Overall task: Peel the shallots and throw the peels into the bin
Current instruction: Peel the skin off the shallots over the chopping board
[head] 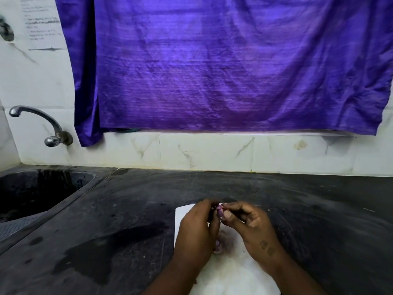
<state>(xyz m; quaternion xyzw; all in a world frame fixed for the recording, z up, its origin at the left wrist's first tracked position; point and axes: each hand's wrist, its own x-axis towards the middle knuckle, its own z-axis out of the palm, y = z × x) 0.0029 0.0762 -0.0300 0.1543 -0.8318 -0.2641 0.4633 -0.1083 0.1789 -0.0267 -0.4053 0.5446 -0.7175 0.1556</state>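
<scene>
A small purple shallot (219, 210) is held between both hands above a white board (182, 213) on the dark counter. My left hand (197, 228) curls round the shallot from the left. My right hand (248, 220) pinches its skin at the top with thumb and forefinger. Under the hands, on the board, lies a small heap of pale purple peels and shallot pieces (221, 244), partly hidden by my left hand. No bin is in view.
A black sink (32, 194) with a chrome tap (40, 122) lies at the left. The dark stone counter (127, 209) has a wet patch (110, 248) left of the board. A purple cloth (234, 67) hangs over the tiled back wall.
</scene>
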